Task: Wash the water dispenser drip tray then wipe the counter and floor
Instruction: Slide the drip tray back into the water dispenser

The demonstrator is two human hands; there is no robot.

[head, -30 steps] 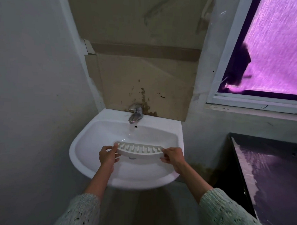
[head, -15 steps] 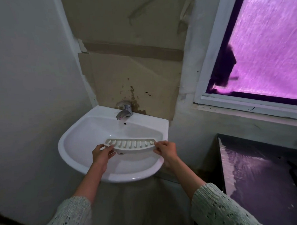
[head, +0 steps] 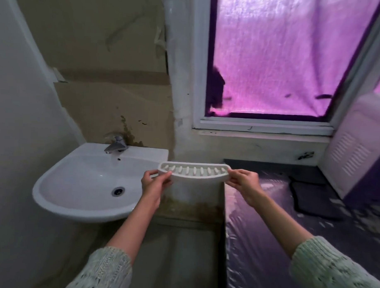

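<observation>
A dark counter (head: pixel 267 243), covered by glossy wrinkled plastic sheeting (head: pixel 257 211), is seen at right; a dark mat (head: pixel 312 197) and a white louvred appliance (head: pixel 354 149) are carried on it.

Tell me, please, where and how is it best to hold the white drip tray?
Probably by its two short ends, one from each side, as the left hand and right hand do. The drip tray is long, shallow and level, so end pinches likely keep it flat.
</observation>
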